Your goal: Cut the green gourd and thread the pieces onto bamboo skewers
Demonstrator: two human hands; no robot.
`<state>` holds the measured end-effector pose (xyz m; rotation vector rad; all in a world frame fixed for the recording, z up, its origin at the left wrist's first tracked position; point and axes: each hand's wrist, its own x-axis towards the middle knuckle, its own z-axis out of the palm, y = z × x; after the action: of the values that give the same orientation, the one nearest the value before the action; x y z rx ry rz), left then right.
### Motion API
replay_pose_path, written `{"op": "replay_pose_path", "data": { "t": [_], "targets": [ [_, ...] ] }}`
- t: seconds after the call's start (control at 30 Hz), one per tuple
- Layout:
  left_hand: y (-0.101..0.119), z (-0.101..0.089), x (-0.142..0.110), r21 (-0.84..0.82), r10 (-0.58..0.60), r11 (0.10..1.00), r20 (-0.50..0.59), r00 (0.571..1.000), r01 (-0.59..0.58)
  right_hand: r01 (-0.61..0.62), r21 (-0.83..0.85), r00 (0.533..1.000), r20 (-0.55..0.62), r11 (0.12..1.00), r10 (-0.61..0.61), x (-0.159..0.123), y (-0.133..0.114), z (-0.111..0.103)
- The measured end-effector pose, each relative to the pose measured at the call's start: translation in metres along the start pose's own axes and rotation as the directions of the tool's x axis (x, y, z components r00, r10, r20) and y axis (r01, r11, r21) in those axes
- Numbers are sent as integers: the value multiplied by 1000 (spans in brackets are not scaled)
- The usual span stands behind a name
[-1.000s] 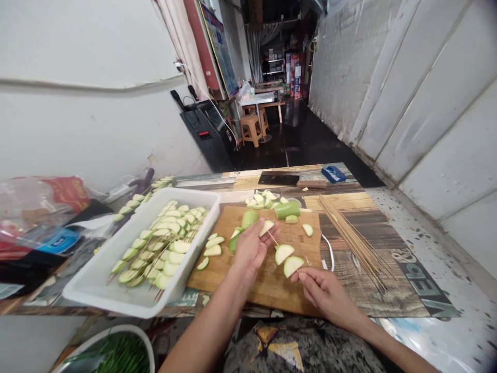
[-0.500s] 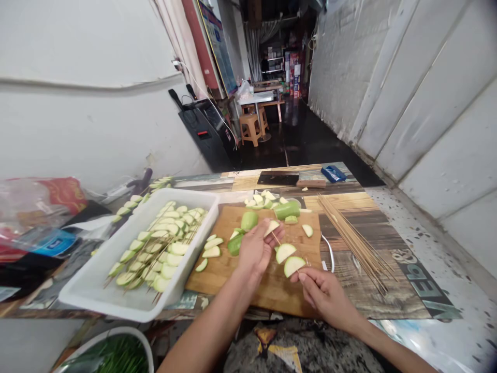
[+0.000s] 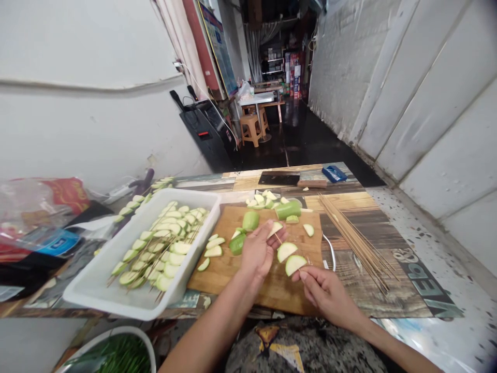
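Observation:
My right hand [image 3: 324, 287] pinches the near end of a thin bamboo skewer that carries two half-round zucchini slices [image 3: 287, 252]. Between the fingers of my left hand [image 3: 261, 249] is another zucchini slice [image 3: 275, 229], at the skewer's far end; the tip is partly hidden there. Both hands are over the wooden cutting board [image 3: 248, 290]. Cut zucchini chunks [image 3: 237, 243] lie just left of my left hand, with loose slices [image 3: 213, 251] farther left. A longer zucchini piece [image 3: 288, 210] rests at the board's far edge.
Left of the board stands a white plastic tub [image 3: 149, 311] holding many skewered slices. Bare bamboo skewers [image 3: 355, 243] lie to the right. A cleaver [image 3: 279, 178] and a blue box [image 3: 334, 174] are at the table's far edge. A bowl of greens [image 3: 124, 355] sits below left.
The view has shifted very slightly. Both hands hold nearly the same pose, with the skewer and slices between them.

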<state>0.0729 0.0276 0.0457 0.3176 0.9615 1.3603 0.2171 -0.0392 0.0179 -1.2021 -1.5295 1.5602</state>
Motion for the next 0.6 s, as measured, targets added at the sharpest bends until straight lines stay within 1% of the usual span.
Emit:
{"op": "replay_pose_path", "data": {
  "t": [0.17, 0.23, 0.37, 0.47, 0.53, 0.6],
  "targets": [
    [-6, 1, -4, 81, -22, 996, 14, 1000, 21, 37, -20, 999, -29, 999, -38, 3, -3, -2],
    [-8, 1, -4, 77, -27, 997, 3, 1000, 27, 47, -33, 998, -30, 998, -48, 5, -2, -2],
    [-14, 2, -4, 75, -75, 994, -1, 997, 75, 57, -49, 997, -57, 997, -60, 9, 3, 0],
    [-18, 1, -2, 85, -92, 992, 25, 995, 90, 73, -55, 993, -86, 996, -78, 9, 7, -2],
    [-15, -1, 3, 114, -64, 992, 47, 997, 58, 76, -56, 990, -115, 996, -82, 7, 9, -7],
    [-9, -5, 13, 169, 32, 985, 35, 999, -37, 61, -50, 983, -168, 997, -68, 4, 13, -16]
  ]
}}
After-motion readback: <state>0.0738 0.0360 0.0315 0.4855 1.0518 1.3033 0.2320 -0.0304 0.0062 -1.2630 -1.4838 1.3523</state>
